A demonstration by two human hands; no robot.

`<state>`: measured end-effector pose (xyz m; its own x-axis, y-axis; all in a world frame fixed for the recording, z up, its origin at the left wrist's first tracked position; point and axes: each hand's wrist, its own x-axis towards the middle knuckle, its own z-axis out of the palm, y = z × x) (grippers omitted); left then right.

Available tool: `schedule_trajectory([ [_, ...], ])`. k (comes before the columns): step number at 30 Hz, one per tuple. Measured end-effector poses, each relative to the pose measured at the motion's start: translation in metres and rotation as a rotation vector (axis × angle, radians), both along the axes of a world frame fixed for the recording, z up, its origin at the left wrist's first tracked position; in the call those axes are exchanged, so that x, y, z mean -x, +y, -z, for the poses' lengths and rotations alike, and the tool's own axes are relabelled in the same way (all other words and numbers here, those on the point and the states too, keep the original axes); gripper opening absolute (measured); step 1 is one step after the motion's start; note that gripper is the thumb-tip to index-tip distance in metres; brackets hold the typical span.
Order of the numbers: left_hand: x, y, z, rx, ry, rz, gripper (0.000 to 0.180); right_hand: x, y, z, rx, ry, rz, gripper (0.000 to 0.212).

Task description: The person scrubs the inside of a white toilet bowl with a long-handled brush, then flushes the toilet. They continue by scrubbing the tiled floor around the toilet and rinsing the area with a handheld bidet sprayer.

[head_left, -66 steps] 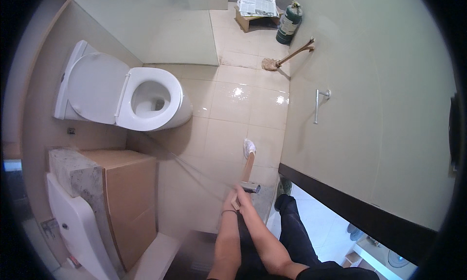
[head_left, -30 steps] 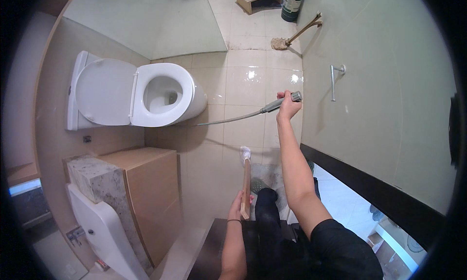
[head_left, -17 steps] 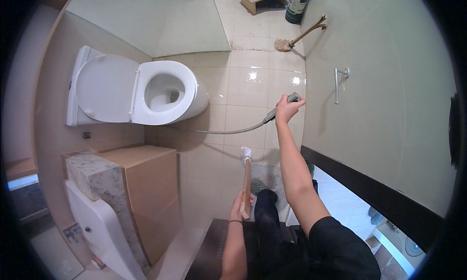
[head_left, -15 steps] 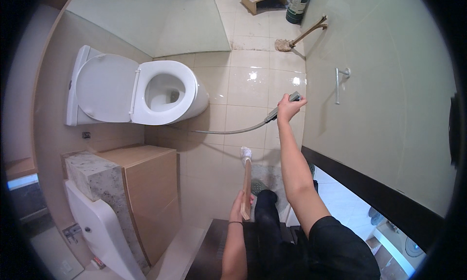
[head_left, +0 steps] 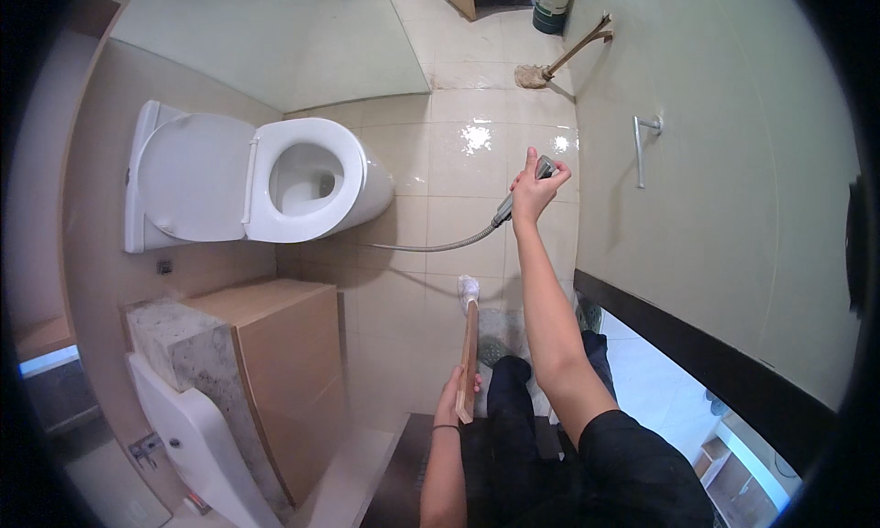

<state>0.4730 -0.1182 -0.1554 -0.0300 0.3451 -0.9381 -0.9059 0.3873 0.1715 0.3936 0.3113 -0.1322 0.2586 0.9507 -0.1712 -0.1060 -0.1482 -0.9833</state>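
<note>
My right hand (head_left: 533, 194) is wrapped round a grey handheld sprayer (head_left: 545, 167), its thumb stretched up away from the grip. From the sprayer's lower end a grey flexible hose (head_left: 449, 247) curves left toward the toilet. Lower down, my left hand (head_left: 448, 402) grips a long wooden-handled brush (head_left: 469, 354). The brush's white head (head_left: 468, 288) points away from me, over the tiles near my foot. Water glistens on the floor tiles (head_left: 476, 152) beyond the sprayer.
At left stands a white toilet (head_left: 344, 218) with its lid up. Nearer are a wooden cabinet (head_left: 289, 363) and a white basin (head_left: 188, 436). A glass panel (head_left: 348, 42), a mop-like tool (head_left: 532, 77) and a dark green bottle (head_left: 552, 4) are farther off. A door handle (head_left: 639, 157) juts out at right.
My right hand has moved slightly up and left with the sprayer, and its thumb has lifted. The wet shine on the tiles has grown. My left hand keeps hold of the brush.
</note>
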Motion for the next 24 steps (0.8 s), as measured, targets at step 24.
schedule_trajectory([
  [24, 0.009, 0.009, -0.006, 0.079, 0.045, 0.203, 0.050, -0.051, 0.001, 0.057, 0.148, -0.160, 0.097, 0.046],
])
